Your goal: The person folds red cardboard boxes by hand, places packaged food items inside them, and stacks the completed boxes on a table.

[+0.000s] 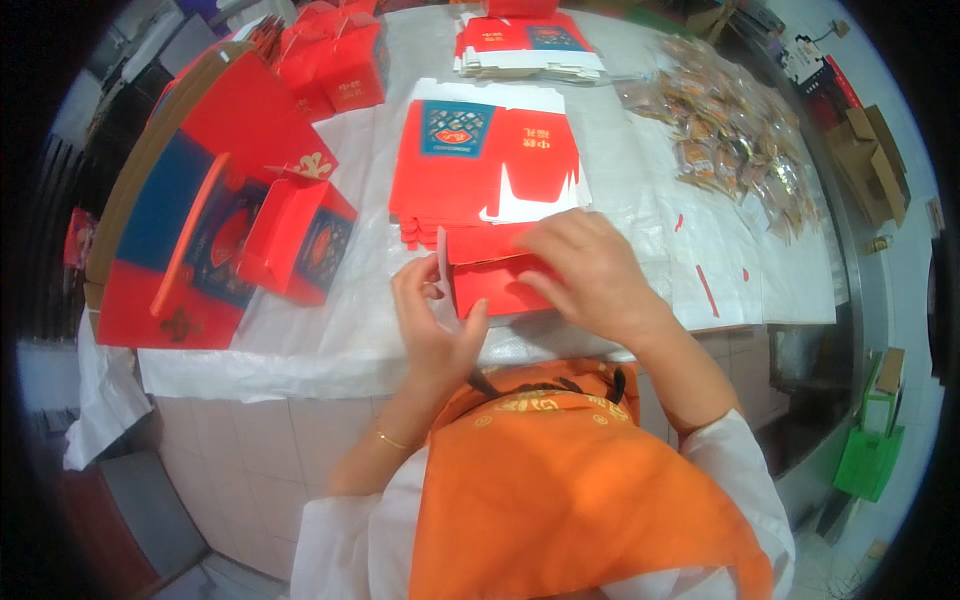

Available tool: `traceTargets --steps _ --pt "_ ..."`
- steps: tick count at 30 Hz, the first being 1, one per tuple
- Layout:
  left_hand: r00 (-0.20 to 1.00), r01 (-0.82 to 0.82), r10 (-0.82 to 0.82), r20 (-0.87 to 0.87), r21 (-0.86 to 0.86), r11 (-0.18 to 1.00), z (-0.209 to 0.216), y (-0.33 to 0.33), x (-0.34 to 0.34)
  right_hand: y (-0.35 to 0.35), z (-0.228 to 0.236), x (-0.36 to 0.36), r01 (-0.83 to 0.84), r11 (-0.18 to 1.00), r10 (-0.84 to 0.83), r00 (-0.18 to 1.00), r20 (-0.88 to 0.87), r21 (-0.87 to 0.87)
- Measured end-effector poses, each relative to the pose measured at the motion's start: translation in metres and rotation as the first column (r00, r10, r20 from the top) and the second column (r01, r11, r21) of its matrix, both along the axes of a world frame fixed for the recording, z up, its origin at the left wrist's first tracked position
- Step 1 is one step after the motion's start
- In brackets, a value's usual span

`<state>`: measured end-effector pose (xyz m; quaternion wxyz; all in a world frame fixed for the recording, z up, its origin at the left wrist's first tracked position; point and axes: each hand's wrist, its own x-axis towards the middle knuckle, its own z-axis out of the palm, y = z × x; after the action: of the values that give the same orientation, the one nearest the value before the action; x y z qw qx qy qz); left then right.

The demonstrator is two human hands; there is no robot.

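One part-folded red carton (pixel 488 287) | near edge of table (pixel 255 368) | left hand (pixel 437 335) grasping left end | right hand (pixel 592 275) grasping right end

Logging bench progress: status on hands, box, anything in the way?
Left hand at left end of red box; right hand at its right side. Pale left flap up. Flat carton stack just beyond, not blocking.

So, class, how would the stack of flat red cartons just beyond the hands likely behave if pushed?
The carton stack would probably slide apart in layers, since its edges don't line up. Each layer looks thin, so likely light and bendy. Rolling or tipping seems unlikely, as it lies flat.
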<state>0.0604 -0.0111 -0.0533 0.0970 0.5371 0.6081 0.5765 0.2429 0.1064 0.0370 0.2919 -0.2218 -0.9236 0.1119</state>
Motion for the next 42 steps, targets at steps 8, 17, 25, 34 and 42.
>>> traceTargets --steps 8,17,25,34,42 --pt "0.998 -0.033 0.032 -0.063 -0.015 0.999 -0.012 0.017 0.012 0.004 -0.021 -0.036 -0.14 0.989 0.145 0.982 0.12 -0.048" --pt "0.994 -0.081 0.083 -0.065 0.033 0.996 -0.024 0.015 0.012 0.0 -0.026 -0.042 -0.132 0.989 0.144 0.963 0.23 -0.068" --pt "0.998 -0.032 0.04 -0.054 0.148 0.988 -0.016 0.012 0.009 -0.005 -0.021 -0.046 -0.125 0.992 0.122 0.94 0.32 -0.013" --pt "0.99 -0.083 0.059 0.127 0.194 0.978 -0.018 0.01 0.015 -0.005 -0.023 -0.052 -0.152 0.987 0.134 0.962 0.237 0.059" --pt "0.994 -0.048 0.027 0.11 0.194 0.98 -0.018 0.011 0.012 -0.003 -0.023 -0.052 -0.115 0.993 0.109 0.956 0.271 0.008"
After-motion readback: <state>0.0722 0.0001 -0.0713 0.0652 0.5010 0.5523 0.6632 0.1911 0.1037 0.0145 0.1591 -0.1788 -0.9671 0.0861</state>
